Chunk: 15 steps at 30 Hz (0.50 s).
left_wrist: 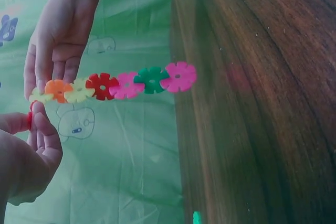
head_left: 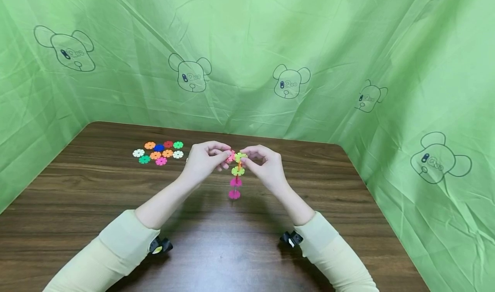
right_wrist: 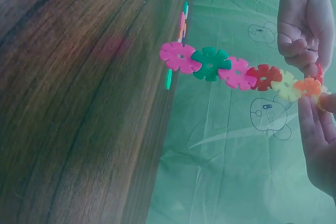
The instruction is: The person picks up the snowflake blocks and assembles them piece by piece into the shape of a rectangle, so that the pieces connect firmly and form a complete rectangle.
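Observation:
A chain of interlocked flower-shaped plastic discs hangs between both hands, above the table. From the top it runs yellow, orange, yellow, red [left_wrist: 102, 86], pink, green [right_wrist: 210, 64] and pink [head_left: 234, 194]. My right hand [head_left: 267, 165] pinches the top yellow disc [head_left: 240, 157] between thumb and fingers. On the other side, my left hand [head_left: 203, 159] pinches a pinkish-red disc [head_left: 230, 156] by its edge. That disc meets the yellow one edge to edge; whether their slots are joined I cannot tell. Fingers hide part of both discs in the wrist views.
Several loose discs lie on the wooden table [head_left: 96, 184] to the left, among them a blue disc [head_left: 159, 147], an orange disc [head_left: 150, 145] and a white disc [head_left: 138, 153]. A green curtain [head_left: 239, 38] with bear-head outlines surrounds the table's back and sides.

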{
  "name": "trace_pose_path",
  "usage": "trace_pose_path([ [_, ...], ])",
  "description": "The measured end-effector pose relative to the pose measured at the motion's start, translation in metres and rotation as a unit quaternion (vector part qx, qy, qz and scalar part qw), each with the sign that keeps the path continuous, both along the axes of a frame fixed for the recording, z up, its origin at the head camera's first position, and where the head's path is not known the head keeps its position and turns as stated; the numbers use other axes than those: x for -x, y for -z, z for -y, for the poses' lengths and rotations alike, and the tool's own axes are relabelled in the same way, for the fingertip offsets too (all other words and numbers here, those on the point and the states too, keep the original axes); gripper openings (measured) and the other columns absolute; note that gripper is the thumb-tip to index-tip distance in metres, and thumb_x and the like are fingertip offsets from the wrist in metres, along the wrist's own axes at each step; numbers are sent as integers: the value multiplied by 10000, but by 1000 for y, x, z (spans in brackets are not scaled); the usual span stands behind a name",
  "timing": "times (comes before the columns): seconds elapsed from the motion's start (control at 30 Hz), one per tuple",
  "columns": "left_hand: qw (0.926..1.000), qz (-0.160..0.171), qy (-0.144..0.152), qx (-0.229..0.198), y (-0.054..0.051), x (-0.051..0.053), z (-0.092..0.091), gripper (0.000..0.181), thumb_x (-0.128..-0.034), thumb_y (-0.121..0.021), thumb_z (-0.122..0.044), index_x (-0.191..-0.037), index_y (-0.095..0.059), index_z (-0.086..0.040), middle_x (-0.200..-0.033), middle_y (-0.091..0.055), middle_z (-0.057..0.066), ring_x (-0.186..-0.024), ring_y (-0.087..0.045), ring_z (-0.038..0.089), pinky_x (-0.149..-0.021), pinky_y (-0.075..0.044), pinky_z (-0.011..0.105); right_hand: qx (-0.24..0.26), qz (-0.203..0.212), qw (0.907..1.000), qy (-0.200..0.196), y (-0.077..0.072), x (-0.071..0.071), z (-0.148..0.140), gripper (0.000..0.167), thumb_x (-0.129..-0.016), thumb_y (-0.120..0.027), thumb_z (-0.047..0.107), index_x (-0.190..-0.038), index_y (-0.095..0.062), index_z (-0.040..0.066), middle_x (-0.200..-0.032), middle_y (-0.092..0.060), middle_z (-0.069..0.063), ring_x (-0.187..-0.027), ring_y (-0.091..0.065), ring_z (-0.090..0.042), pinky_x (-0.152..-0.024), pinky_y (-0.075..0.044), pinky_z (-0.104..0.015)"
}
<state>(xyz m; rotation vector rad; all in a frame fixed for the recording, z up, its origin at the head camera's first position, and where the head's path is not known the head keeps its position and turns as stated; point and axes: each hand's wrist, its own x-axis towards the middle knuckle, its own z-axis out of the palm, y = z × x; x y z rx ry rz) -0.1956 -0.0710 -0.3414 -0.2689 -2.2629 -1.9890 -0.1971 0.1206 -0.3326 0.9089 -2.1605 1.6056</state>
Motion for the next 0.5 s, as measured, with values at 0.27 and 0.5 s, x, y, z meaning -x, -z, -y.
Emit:
trace_pose_path([
  [0.27,9999,-30,7,-121,2,-5,-4,160,-867,-682,-109,-994,-676,-13,-706,-695,101,-546,-631,132,-559,-564,321,37,-250,9997,-17,-1,-3,0,128,-782,-705,-84,-908,-685,-77,-818,-689,-225,-678,-666,-334,-589,-564,-310],
  [0.5,9989,-39,0,-476,4,-7,-8,176,-877,-667,-88,-1003,-657,34,-690,-688,67,-519,-614,107,-535,-557,312,9,-617,9980,155,-2,-6,0,137,-757,-721,-99,-887,-703,-59,-800,-696,-201,-679,-678,-206,-594,-569,-395],
])
